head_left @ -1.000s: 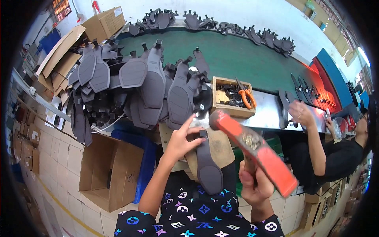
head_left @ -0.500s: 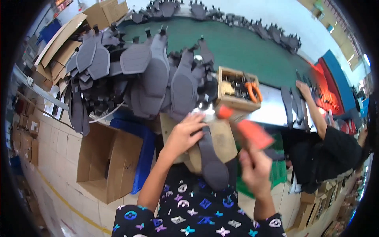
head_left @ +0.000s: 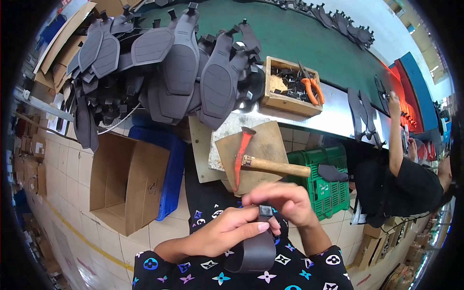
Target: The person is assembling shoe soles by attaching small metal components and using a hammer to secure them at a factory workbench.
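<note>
Close to my body, my left hand (head_left: 227, 232) is closed on a dark grey padded strap (head_left: 258, 253). The strap's wide end curls downward and its narrow end carries a square black clip (head_left: 265, 211). My right hand (head_left: 287, 200) is beside the clip, its fingers stretched out and slightly curved over it; its thumb is partly hidden. Beyond my hands a hammer (head_left: 273, 165) with a red head and wooden handle lies on a worn tan board (head_left: 263, 137). The board rests on a pale block (head_left: 216, 153).
Many similar grey straps (head_left: 181, 63) are piled at the far left. A wooden box (head_left: 290, 104) holds black clips and orange-handled pliers (head_left: 311, 89). Below are a cardboard box (head_left: 145, 188), a blue bin (head_left: 174, 181) and a green crate (head_left: 333, 193). A co-worker (head_left: 411, 183) works at right.
The hammer has left my right hand and lies on the board. My left hand has brought the strap off the board toward my body, and my right hand has moved beside it.
</note>
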A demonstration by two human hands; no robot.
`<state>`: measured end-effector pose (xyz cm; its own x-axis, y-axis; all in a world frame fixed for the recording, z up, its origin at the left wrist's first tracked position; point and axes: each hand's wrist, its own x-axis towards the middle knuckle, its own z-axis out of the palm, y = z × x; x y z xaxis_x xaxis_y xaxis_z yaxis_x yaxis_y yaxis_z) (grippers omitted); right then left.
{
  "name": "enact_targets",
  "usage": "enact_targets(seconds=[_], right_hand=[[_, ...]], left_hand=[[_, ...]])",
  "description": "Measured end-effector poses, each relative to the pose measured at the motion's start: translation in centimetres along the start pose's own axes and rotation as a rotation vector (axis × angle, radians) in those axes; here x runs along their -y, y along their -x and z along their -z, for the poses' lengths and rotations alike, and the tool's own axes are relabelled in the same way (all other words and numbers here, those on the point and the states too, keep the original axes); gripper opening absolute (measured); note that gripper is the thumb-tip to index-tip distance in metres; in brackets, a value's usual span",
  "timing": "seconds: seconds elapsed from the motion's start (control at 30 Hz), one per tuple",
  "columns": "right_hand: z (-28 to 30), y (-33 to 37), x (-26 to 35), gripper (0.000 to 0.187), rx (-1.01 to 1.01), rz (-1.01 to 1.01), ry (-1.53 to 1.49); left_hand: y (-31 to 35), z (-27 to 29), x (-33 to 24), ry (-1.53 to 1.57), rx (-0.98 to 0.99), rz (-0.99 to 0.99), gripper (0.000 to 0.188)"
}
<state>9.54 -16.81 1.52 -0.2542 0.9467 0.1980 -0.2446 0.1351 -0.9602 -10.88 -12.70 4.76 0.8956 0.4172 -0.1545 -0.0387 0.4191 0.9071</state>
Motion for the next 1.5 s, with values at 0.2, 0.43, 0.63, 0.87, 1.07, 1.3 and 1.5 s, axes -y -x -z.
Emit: enact_targets(seconds=[0.2, 0.43, 0.63, 0.87, 1.07, 1.3, 1.5], right_hand=[[-2.1, 1.7, -0.9, 0.048, 0.015, -0.048, -0.42], [-1.1, 1.7, 1.1, 0.049, 0.085, 0.083, -0.237], [-0.2, 2.2, 2.5, 0.034, -0.074, 0.09, 0.088], [5.4, 4.3, 3.0, 0.02, -0.527, 0.241, 0.631], [14.4, 3.3, 2.9, 0.051, -0.648, 0.049, 0.75], [34.8, 10.1, -2.2, 0.034, -1.247, -0.237, 1.572], [25.5, 2.0, 3.5, 0.011, -1.163, 0.338, -0.036]], left_hand=[[0.0, -0.8, 0.5, 0.102, 0.236, 0.119, 0.034], [-0.6, -1.4, 1.7, 0.015, 0.38, 0.047, 0.039], [-2.2, -2.2, -0.9, -0.149, 0.164, 0.105, 0.038], [-5.5, -2.8, -1.0, -0.04, -0.003, 0.276, 0.063], [-8.9, 0.4, -3.5, -0.84, -0.449, -0.003, 0.045], [-14.5, 14.8, -13.9, -1.894, -1.049, -0.12, 0.038], [-15.5, 17.0, -14.7, -2.297, -0.946, 0.449, 0.057]])
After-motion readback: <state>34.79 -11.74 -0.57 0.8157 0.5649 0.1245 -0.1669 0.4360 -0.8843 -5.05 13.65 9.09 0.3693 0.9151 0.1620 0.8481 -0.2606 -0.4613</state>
